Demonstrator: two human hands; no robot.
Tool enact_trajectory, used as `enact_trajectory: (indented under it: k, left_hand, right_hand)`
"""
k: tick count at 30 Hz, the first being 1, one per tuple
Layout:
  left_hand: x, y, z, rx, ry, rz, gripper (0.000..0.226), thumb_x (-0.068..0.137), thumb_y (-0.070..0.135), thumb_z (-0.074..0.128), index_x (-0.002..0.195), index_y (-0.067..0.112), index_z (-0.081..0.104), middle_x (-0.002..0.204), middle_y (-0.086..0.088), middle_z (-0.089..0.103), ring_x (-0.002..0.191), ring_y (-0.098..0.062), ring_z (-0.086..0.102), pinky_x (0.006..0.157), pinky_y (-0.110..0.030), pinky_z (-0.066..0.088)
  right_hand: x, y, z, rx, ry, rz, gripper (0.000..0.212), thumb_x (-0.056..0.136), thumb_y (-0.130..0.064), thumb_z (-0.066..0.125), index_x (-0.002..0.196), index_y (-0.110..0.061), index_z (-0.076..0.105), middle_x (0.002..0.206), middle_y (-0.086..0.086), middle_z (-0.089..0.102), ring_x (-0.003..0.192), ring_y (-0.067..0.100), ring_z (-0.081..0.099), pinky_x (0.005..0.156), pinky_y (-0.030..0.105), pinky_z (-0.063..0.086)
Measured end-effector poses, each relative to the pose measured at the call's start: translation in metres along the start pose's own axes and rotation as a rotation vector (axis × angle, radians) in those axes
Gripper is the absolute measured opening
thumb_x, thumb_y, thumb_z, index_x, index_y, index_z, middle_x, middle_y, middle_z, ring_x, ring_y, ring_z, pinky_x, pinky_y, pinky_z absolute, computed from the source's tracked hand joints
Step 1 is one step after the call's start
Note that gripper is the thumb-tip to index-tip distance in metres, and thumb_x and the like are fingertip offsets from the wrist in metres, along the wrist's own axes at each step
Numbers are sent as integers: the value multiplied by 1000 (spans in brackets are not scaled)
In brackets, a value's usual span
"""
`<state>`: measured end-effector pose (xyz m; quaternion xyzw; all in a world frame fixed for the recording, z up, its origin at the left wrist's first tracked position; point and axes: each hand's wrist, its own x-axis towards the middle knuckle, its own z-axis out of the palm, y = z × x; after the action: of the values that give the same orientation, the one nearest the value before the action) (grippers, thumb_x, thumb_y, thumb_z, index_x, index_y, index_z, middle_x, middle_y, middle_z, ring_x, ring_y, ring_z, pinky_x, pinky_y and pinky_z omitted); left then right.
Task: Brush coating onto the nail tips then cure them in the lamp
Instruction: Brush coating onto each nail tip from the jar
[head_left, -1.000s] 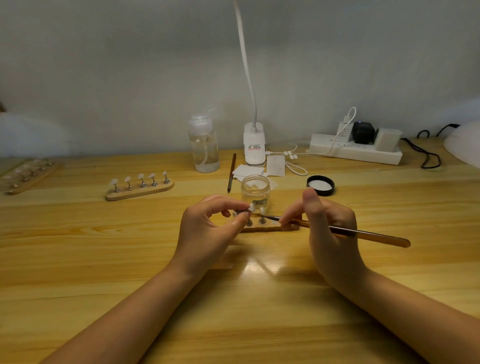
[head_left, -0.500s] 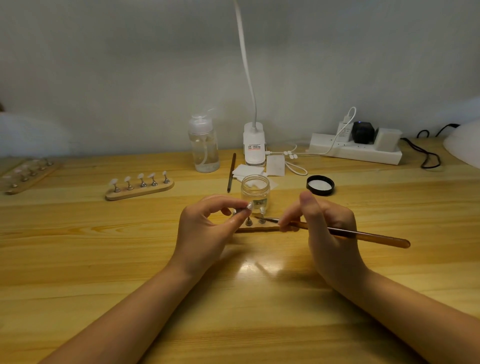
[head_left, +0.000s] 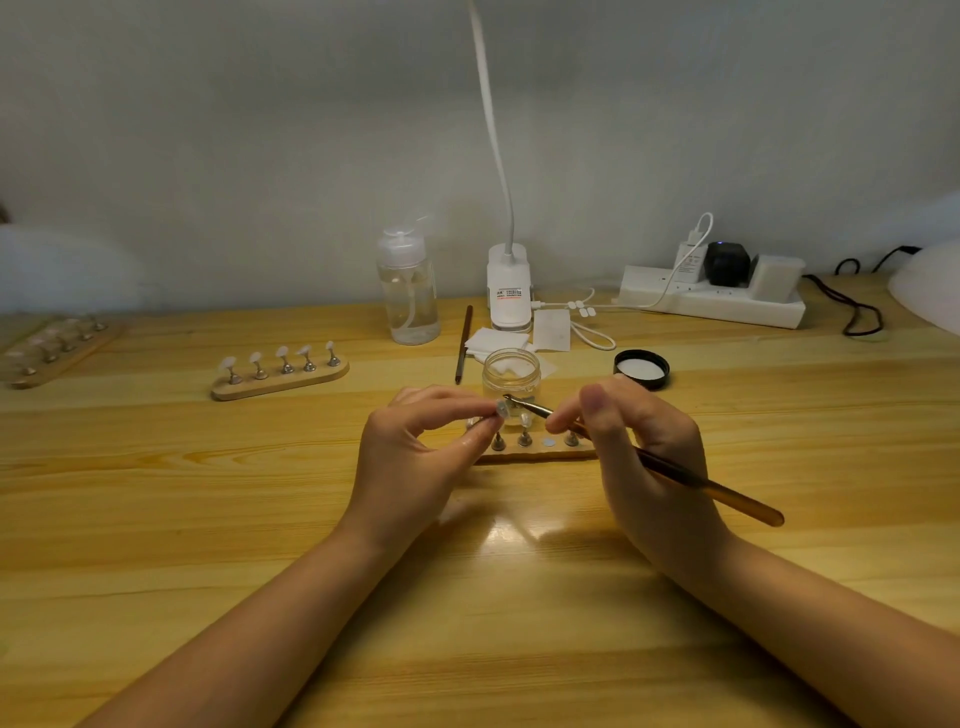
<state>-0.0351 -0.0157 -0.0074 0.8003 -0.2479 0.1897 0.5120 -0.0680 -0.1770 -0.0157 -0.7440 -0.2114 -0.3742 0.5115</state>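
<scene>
My left hand (head_left: 415, 457) pinches a small nail tip stand (head_left: 500, 409) between thumb and fingers, lifted above the wooden holder strip (head_left: 540, 453). My right hand (head_left: 644, 452) grips a brown brush (head_left: 717, 488), whose bristle end touches the clear nail tip on that stand. On the strip stand three metal pegs and one bare round slot (head_left: 548, 442). An open glass jar (head_left: 511, 379) of clear coating stands just behind the strip. At the far right edge, a white domed shape (head_left: 930, 286), possibly the curing lamp, is partly in view.
A second wooden strip with several nail tips (head_left: 280, 371) lies to the left, a third (head_left: 54, 348) at the far left. Behind stand a pump bottle (head_left: 408, 291), a spare brush (head_left: 464, 343), wipes (head_left: 550, 330), the jar's black lid (head_left: 641, 368), a desk lamp base (head_left: 510, 288) and a power strip (head_left: 711, 296).
My left hand lifted the pinched stand slightly higher, and the brush tip rose with it toward the jar's front. The jar and strips stayed put.
</scene>
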Motion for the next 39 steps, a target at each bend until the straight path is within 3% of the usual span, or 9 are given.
enact_trajectory:
  k: [9, 12, 18, 25, 32, 39]
  left_hand:
    - [0, 1, 0, -7, -5, -8, 29, 74, 11, 70, 83, 39, 64, 84, 24, 63, 90, 0, 57, 79, -23, 46]
    - [-1, 1, -1, -5, -14, -12, 27, 75, 11, 70, 84, 36, 65, 84, 21, 64, 90, -1, 58, 79, -22, 46]
    - [-1, -1, 1, -2, -18, -24, 22, 75, 10, 70, 89, 27, 67, 84, 18, 65, 90, -5, 58, 78, -20, 46]
    - [-1, -1, 1, -5, -26, -47, 24, 76, 11, 69, 86, 32, 66, 84, 19, 64, 91, -3, 57, 77, -16, 45]
    - [-1, -1, 1, -2, -23, -41, 23, 76, 9, 70, 87, 29, 67, 83, 17, 64, 89, -4, 56, 76, -20, 45]
    - [-1, -1, 0, 9, -13, -34, 26, 75, 9, 70, 86, 32, 66, 82, 19, 63, 88, -5, 56, 75, -16, 44]
  right_hand:
    - [-4, 0, -2, 108, 2, 34, 46, 91, -42, 35, 64, -15, 60, 63, -7, 58, 62, 0, 57, 61, 12, 43]
    - [-2, 1, -1, 89, 38, 44, 39, 92, -40, 36, 66, -20, 58, 65, -10, 58, 64, 2, 58, 62, 15, 45]
    - [2, 1, 3, -32, -4, 1, 42, 91, -37, 35, 73, -11, 63, 71, -8, 59, 68, 2, 56, 64, 20, 45]
    - [-1, 0, 0, 159, 51, 96, 36, 89, -32, 42, 60, -20, 59, 58, -10, 59, 57, 3, 58, 57, 13, 44]
    - [2, 2, 4, -41, -5, -12, 41, 91, -38, 36, 72, -13, 62, 70, -10, 58, 67, -1, 56, 63, 16, 44]
    - [0, 0, 1, 99, 39, 52, 44, 90, -46, 34, 62, -22, 58, 60, -7, 59, 58, 2, 57, 59, 14, 44]
